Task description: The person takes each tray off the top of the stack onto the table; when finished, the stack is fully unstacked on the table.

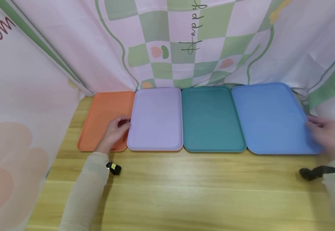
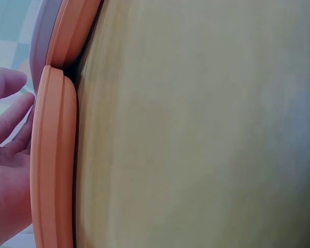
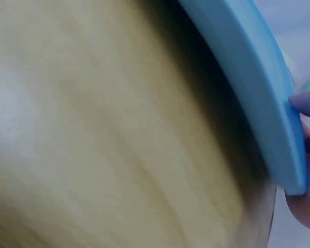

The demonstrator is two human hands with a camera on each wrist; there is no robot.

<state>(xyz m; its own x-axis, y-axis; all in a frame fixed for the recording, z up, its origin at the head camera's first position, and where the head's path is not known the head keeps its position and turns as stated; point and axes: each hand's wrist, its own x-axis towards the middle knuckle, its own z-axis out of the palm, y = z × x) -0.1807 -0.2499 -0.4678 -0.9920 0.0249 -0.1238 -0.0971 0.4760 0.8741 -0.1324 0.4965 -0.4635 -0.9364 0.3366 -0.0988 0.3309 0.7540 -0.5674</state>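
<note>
Four trays lie side by side: an orange tray, a lavender tray, a dark green tray and a blue tray. Above the orange one, my left hand has its loosely bent fingertips at the lavender tray's left edge. In the left wrist view that hand shows its fingers apart, behind the orange tray's rim. My right hand, blurred, grips the right edge of the blue tray; the right wrist view shows fingers at its rim, tilted off the table.
The wooden table stretches in front of the trays. A patterned curtain hangs right behind them, with more cloth at the left side. An orange layer shows beneath the lavender tray. Black straps with small devices are on both wrists.
</note>
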